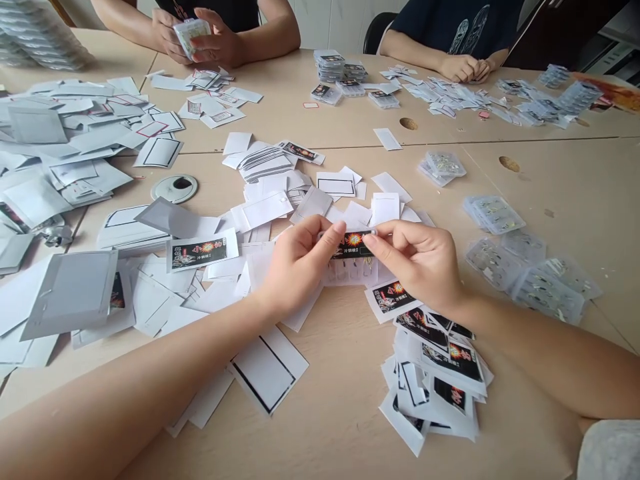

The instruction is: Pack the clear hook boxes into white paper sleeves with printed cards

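Left hand (304, 263): pinched a black label (353, 247) at its left end. Right hand (423, 265): pinched its right end. Label: lay between the hands, over the far part of a clear box (351, 273). Cards (453, 360): heaped beside the right forearm (540, 350).

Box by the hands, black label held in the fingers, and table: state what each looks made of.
Box: probably clear plastic, slightly glossy; small items show through it.
Label: likely printed paper or card, thin and flat; a plastic film coating can't be ruled out.
Table: wood or wood-look laminate, low sheen; pale tan with straight panel seams.
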Demonstrator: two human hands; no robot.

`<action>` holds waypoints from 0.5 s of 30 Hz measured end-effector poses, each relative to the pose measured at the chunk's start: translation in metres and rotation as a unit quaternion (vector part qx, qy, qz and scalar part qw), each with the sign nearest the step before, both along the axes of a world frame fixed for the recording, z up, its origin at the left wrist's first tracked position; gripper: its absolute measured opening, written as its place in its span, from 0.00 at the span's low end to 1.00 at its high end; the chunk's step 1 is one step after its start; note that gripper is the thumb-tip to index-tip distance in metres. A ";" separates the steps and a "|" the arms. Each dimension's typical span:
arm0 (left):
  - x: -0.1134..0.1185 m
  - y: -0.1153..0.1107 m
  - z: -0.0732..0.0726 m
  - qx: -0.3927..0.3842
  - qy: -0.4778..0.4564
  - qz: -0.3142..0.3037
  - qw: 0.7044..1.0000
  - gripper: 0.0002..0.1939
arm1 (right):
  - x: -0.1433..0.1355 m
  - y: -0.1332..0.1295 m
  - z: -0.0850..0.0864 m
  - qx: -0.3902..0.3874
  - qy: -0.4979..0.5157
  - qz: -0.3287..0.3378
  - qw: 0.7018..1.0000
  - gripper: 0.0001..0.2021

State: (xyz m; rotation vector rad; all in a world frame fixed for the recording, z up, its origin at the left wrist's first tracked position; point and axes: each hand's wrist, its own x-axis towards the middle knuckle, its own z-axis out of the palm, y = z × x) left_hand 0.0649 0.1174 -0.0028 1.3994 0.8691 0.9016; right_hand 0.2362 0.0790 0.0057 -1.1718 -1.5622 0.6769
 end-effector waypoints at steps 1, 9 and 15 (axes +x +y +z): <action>0.000 0.000 0.000 0.000 0.001 0.001 1.000 0.17 | 0.000 -0.001 0.001 -0.001 -0.001 0.004 1.000 0.22; -0.001 0.004 0.004 0.038 0.046 -0.035 0.998 0.16 | 0.006 0.001 0.002 -0.040 0.056 -0.039 0.997 0.22; -0.003 0.003 0.006 0.063 0.084 -0.045 0.993 0.16 | 0.003 0.001 0.004 -0.121 0.137 0.026 0.983 0.20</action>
